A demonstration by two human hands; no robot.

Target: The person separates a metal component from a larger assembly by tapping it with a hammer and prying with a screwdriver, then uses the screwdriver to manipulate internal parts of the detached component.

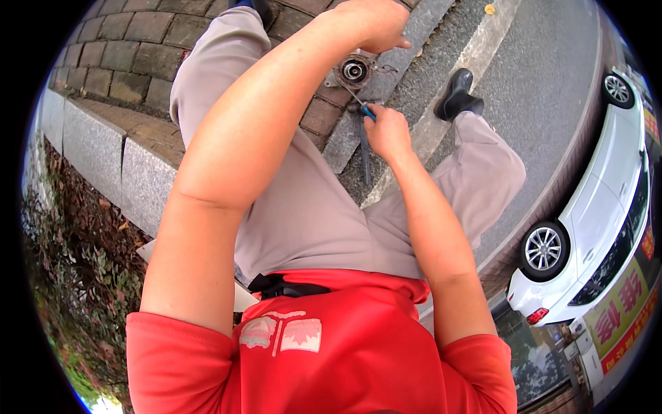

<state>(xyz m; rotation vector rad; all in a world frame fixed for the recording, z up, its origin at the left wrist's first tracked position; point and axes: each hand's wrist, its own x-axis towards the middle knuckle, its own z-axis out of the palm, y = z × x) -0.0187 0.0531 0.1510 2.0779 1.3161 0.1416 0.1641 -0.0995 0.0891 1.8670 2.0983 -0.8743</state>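
A round metal part (354, 70) with a dark ringed hole in its middle sits on the paving beside the grey kerb strip. My right hand (390, 134) is closed round the blue handle of a screwdriver (369, 111), whose thin shaft slants up to the lower edge of the metal part. Above the part, at the top of the view, my left hand (380, 26) is bent downward. One fingertip shows at its right, but the other fingers are mostly hidden behind the hand. A hammer (365, 155) with a dark handle lies on the ground just below my right hand.
My legs (310, 207) spread either side of the work, with a black boot (458, 95) on the road. Brick paving (148, 58) lies to the left, above a stone kerb (103, 155) and plants (69, 255). A white car (596, 200) stands at the right.
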